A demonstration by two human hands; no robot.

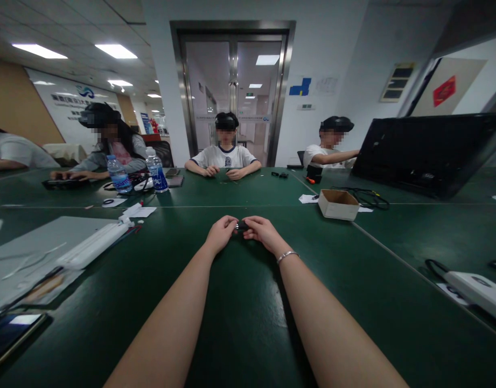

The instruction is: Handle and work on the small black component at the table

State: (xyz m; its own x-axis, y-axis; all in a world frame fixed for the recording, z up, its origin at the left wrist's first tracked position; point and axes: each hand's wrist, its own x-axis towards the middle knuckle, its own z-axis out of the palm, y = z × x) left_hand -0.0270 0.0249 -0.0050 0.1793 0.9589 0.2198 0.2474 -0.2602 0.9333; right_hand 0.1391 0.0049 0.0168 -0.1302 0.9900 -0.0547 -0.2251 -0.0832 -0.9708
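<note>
A small black object [242, 226] with a light metallic-looking left end lies between my two hands, low over the green table [248, 302]. My left hand [222, 235] is closed, its fingertips pinching the light end. From the other side, my right hand [264, 234] grips the dark end between thumb and fingers. A silver bracelet [288, 257] circles my right wrist. The fingers partly cover the object, so its exact shape cannot be made out.
Ahead right sits an open box [339, 205] near cables and a large black monitor [425, 153]. Bottles [156, 171], a white power strip [92, 245] and a phone [17, 337] are left. A white device [480, 291] lies right. Several people sit around the table.
</note>
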